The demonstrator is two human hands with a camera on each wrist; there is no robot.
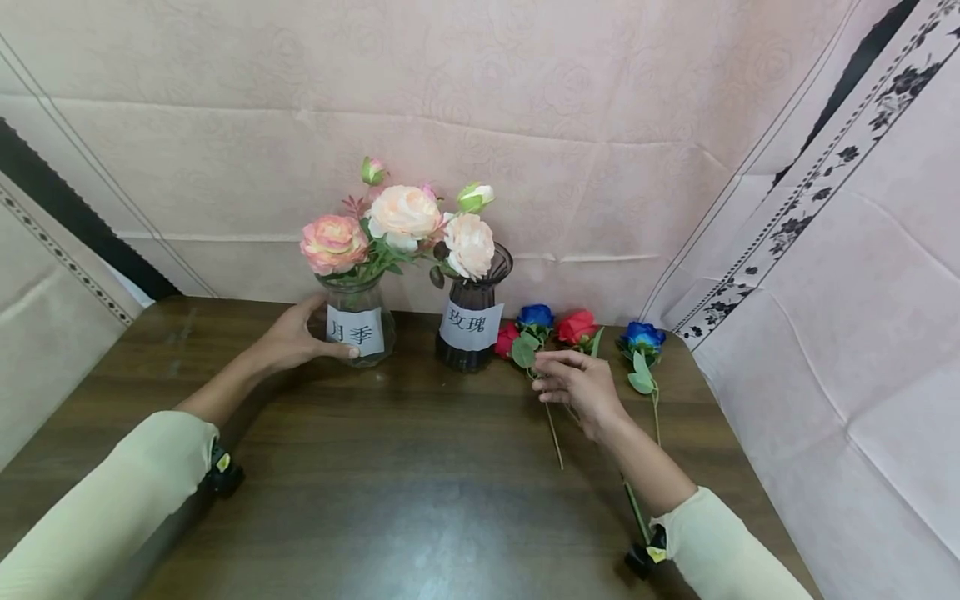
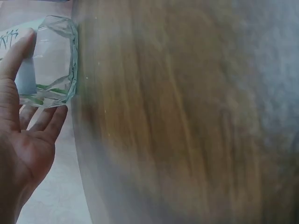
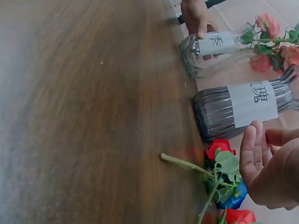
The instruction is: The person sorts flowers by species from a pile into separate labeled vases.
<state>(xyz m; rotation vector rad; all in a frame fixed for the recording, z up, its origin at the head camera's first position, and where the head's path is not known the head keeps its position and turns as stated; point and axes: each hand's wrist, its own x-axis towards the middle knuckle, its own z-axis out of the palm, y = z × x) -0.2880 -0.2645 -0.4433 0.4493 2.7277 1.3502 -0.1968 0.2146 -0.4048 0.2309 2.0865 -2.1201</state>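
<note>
So the wooden table (image 1: 442, 492) is the biggest thing here, with everything lined up toward its far edge. The clear vase (image 1: 360, 329) stands upright back there, mouth up, long axis vertical. Pink and cream flowers (image 1: 405, 215) fan out above it, leaning toward the dark vase (image 1: 468, 357), also upright, just beside it. Left hand (image 1: 300, 337) grips the clear vase, thumb across the front, fingers behind, I'd guess to steady it. Right hand (image 1: 577, 387) is at the roses (image 1: 576, 327), fingers loosely bent, thumb close in, nothing visible between them; can't tell if it's touching anything. Those lie with heads away from the person, stems running nearwards, probably for easy grabbing. Both labels (image 1: 471, 327) face front, presumably for reading.
</note>
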